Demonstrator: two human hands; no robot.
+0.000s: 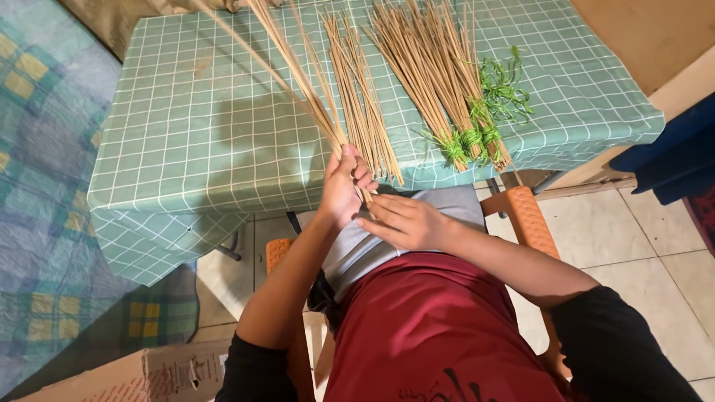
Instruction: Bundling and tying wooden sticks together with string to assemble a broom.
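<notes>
Left hand (344,186) has its grip clenched round the bottom end of a bundle of thin tan sticks (298,74) that fans up and away over the table (194,134) with the green checked cloth. Right hand (406,222) sits just beside it, fingers laid loosely on the stick ends, not closed. On the table lie a loose stick pile (361,97) and bundles tied with green string (477,138)

Home room, tablecloth-covered table (201,126), tiled floor (655,253)

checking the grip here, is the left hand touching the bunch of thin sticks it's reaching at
Touching. The head view shows the left hand closed around the lower end of the stick bunch, with the fingers wrapped over the sticks.
</notes>
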